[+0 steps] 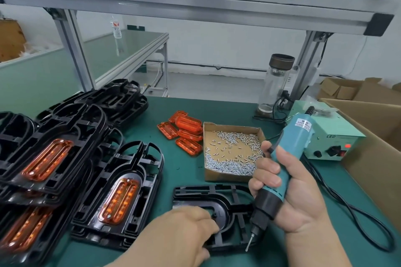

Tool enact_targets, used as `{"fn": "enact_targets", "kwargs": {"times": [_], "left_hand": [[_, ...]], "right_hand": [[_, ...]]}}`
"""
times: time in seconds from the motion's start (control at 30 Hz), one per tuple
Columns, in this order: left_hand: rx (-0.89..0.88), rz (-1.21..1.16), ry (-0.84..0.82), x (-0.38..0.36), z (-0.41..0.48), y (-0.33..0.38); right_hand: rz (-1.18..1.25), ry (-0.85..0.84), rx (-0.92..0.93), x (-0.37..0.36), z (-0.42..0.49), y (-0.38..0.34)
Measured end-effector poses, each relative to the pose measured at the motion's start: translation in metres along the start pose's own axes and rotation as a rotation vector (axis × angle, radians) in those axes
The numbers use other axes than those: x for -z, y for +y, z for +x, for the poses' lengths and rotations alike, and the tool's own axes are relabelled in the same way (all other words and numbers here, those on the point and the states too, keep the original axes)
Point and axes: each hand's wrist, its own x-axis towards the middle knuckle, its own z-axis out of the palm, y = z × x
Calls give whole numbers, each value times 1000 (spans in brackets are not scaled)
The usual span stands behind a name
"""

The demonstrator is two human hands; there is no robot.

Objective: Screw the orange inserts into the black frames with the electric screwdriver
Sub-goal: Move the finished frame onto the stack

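Frame (219, 201), black, near centre: likely light, stiff plastic; left hand (184, 232) gripped inner rim, fingers curled. Screwdriver (288, 151): right hand (290, 197) wrapped round barrel.

A glass bottle (278, 84) stands near a pale green power unit (335, 129), just beside a large cardboard carton (373, 128).

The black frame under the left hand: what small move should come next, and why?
Probably the left hand should fetch one loose orange insert from beside the screw box and seat it in the black frame. The frame's opening looks empty, and the right hand already grips the electric screwdriver.
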Motion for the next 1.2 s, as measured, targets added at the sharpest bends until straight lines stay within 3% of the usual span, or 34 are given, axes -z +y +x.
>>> {"fn": "enact_targets", "kwargs": {"times": [0.07,0.23,0.53,0.73,0.93,1.07,1.13,1.2], "left_hand": [[111,101,-34,3,1,-11],[123,33,27,4,5,-10],[144,-3,-34,32,6,8],[253,85,406,82,44,-25],[554,96,183,98,124,-70],[494,-1,127,87,142,-83],[593,131,37,87,146,-85],[731,193,91,86,147,-90]], "right_hand": [[-11,24,1,-1,1,2],[-33,51,-22,0,2,6],[-43,71,-29,0,4,10],[-36,84,-27,-1,5,10],[-42,74,-43,-1,5,12],[-36,81,-47,-1,5,12],[-34,85,-50,-1,6,12],[-29,83,-51,-1,6,12]]}}
